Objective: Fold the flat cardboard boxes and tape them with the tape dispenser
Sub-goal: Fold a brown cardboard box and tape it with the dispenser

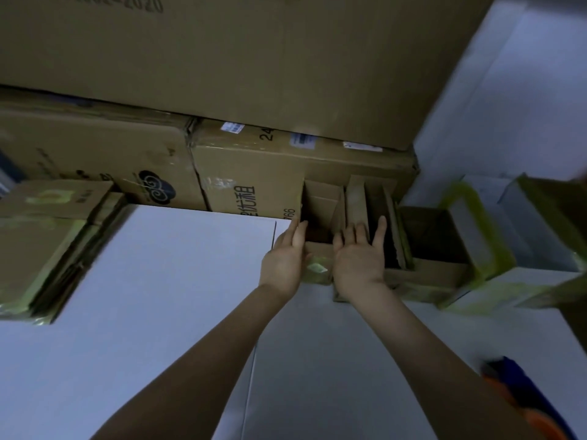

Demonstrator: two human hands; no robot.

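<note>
A small open brown cardboard box (319, 198) stands on the white table (158, 281), its flaps up and yellowish tape on its near side. My left hand (284, 258) lies flat against the box's left side with straight fingers. My right hand (360, 252) presses on its right side with fingers spread and straight, over upright flaps. A stack of flat cardboard boxes (47, 242) lies at the left. The blue and orange tape dispenser (521, 395) lies blurred at the bottom right.
Large brown cartons (247, 185) are stacked along the back, with a huge one (238, 58) overhead. Another open box (435, 242) and taped white boxes (508, 249) sit to the right. A dark box corner (559, 204) enters at the right edge.
</note>
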